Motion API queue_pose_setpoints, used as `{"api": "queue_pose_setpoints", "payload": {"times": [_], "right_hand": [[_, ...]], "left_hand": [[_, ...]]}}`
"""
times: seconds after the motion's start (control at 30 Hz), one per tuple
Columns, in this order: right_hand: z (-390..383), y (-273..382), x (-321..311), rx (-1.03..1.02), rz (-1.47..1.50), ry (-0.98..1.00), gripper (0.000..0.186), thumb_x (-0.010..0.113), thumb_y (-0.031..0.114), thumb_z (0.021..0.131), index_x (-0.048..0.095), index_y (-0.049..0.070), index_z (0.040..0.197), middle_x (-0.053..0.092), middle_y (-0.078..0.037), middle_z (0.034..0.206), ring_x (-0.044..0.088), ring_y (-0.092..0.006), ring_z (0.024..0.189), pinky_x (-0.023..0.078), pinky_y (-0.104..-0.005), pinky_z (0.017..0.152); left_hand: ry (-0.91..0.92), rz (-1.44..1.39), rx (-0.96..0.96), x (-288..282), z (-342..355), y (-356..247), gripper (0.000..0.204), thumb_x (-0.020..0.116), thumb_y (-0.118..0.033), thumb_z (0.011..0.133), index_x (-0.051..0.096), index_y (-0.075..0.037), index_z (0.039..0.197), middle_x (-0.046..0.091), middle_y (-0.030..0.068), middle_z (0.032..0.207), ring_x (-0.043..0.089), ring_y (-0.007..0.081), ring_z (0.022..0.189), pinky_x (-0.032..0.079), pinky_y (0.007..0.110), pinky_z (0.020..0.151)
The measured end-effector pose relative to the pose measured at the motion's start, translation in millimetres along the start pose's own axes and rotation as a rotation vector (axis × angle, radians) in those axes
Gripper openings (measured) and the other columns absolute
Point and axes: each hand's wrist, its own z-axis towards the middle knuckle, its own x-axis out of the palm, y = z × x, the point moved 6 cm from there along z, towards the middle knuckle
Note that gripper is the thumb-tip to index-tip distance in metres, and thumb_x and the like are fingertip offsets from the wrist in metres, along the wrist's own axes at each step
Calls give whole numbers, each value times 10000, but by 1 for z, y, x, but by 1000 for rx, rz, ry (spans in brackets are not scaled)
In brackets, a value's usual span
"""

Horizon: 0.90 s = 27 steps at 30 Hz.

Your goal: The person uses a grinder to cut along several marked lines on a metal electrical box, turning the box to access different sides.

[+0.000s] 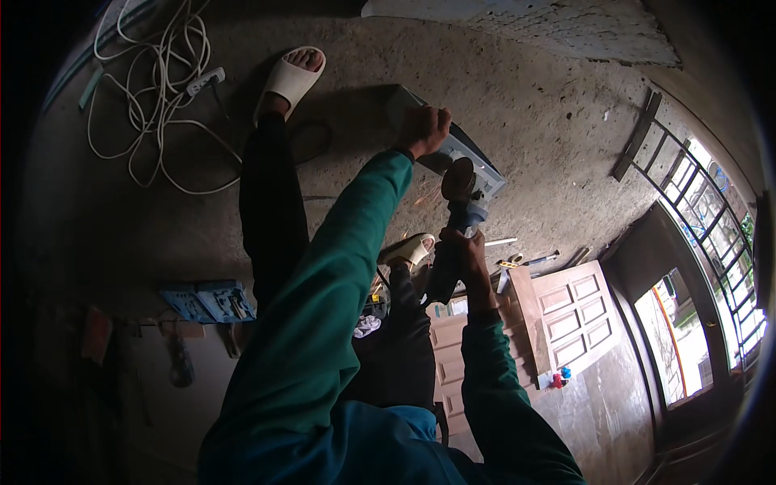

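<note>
My left hand (424,129) is closed on the upper part of a grey metal piece (483,170), long and angled, lying slantwise above the concrete floor. My right hand (467,246) grips the body of a dark angle grinder (461,217) from below. The grinder's round disc (457,176) is at the metal piece's near side; whether it touches cannot be told. A few faint orange sparks show to the left of the disc. My two sandaled feet (289,77) rest on the floor around the work.
A coiled white cable with a power strip (206,81) lies at the upper left. An open blue tool case (202,301) sits at the lower left. Wooden door panels (570,311) and scattered tools (529,260) lie at the right, near a barred window (711,234) and a doorway.
</note>
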Motion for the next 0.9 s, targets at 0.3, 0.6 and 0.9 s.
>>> {"api": "queue_pose_setpoints", "payload": {"times": [0.3, 0.6, 0.9], "right_hand": [[18, -23, -10, -128, 80, 142, 207, 627, 226, 841, 595, 24, 873, 585, -30, 696, 569, -106, 567, 463, -255, 492], [10, -11, -8, -53, 65, 18, 217, 650, 217, 819, 584, 22, 887, 582, -43, 688, 592, -144, 571, 486, -283, 492], [-4, 2, -3, 50, -12, 14, 204, 664, 209, 781, 573, 35, 839, 576, -44, 673, 609, -159, 572, 504, -292, 507]], "left_hand": [[-33, -53, -57, 1, -1, 4, 504, 392, -425, 910, 645, -15, 761, 630, 264, 829, 632, 403, 785, 507, 453, 684], [-17, -80, -39, 7, 1, 5, 528, 394, -438, 910, 648, 0, 761, 629, 270, 835, 630, 404, 808, 498, 452, 728], [-31, -57, -21, 13, 3, 13, 507, 389, -409, 905, 651, -11, 733, 632, 263, 813, 634, 405, 783, 504, 455, 699]]}}
